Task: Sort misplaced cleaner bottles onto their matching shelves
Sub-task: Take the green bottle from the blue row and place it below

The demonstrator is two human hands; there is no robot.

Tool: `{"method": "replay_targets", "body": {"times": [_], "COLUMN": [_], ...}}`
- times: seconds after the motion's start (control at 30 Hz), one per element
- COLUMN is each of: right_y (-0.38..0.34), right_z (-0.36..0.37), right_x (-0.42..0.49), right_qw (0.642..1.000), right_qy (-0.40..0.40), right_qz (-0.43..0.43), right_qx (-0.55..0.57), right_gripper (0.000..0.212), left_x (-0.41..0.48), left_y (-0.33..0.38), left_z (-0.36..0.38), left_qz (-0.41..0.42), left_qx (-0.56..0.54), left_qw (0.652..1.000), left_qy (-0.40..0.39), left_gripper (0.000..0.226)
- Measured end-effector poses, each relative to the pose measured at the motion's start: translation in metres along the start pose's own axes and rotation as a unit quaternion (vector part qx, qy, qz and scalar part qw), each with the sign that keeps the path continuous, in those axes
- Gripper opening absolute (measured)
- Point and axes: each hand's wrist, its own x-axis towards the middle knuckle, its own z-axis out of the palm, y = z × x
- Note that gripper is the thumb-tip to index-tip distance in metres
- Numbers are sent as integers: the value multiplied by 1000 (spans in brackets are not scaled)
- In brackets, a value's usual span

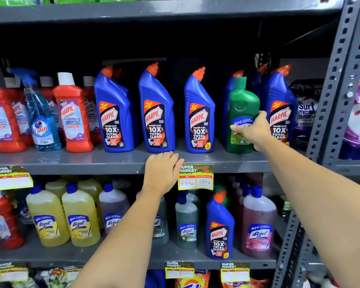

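Observation:
A green Lizol bottle [242, 107] stands on the middle shelf [71, 163] among blue Harpic bottles [157, 113]. My right hand [255, 132] is wrapped around the green bottle's lower right side. Resting flat on that shelf's front edge is my left hand [162, 173], holding nothing. On the lower shelf [175, 258], a lone blue Harpic bottle [219, 229] stands among Lizol bottles: yellow ones [79, 217], a grey-green one [186, 221] and a pink one [258, 225]. A blue Colin spray bottle [41, 117] stands among red Harpic bathroom cleaners [73, 115] at the left.
Grey perforated steel uprights [339, 84] frame the rack on the right. Purple Surf Excel pouches [306, 109] sit beyond them. Yellow price tags [195, 177] hang from the shelf edges. An upper shelf [154, 9] runs overhead, and packets fill the bottom row.

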Motion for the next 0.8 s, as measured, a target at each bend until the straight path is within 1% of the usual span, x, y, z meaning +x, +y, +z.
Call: {"method": "replay_targets", "body": {"times": [0.07, 0.17, 0.23, 0.27, 0.33, 0.37, 0.47, 0.53, 0.63, 0.7, 0.73, 0.8], "right_y": [-1, 2, 3, 3, 1, 3, 10, 21, 58, 84, 96, 120], "right_z": [-2, -7, -16, -22, -36, -41, -48, -42, -23, -2, 10, 41], "right_x": [-6, -20, -29, -36, -57, -68, -113, -144, -180, -203, -213, -228], "right_qw": [999, 993, 984, 978, 970, 968, 963, 966, 964, 963, 964, 967], "right_qy": [15, 44, 60, 55, 22, 0, -50, -89, -167, -200, -211, -218], "right_qz": [-14, -49, -83, -96, -120, -133, -185, -180, -147, -121, -107, -73], "right_qx": [27, 95, 148, 176, 211, 212, 191, 166, 148, 134, 125, 112], "right_gripper": [79, 72, 73, 76, 87, 89, 75, 72, 69, 70, 71, 71], "left_x": [0, 0, 0, -1, 0, -2, -12, -34, -88, -136, -162, -213], "left_y": [0, 2, 2, 3, 3, 4, 6, 6, 3, -2, -5, -13], "left_z": [1, 0, -2, -4, -7, -9, -10, -9, 2, 15, 23, 42], "left_qz": [-3, -7, -7, -7, -8, -13, -8, -5, -33, -44, -43, -50], "left_qx": [-2, -4, -4, -7, -25, -41, -80, -74, -89, -100, -103, -104], "left_qw": [1000, 1000, 1000, 1000, 1000, 999, 996, 996, 993, 993, 994, 989], "left_qy": [3, -7, -9, -9, -5, -1, 30, 46, 75, 48, 13, -87], "left_gripper": [42, 43, 44, 45, 48, 49, 49, 53, 52, 47, 45, 43]}}
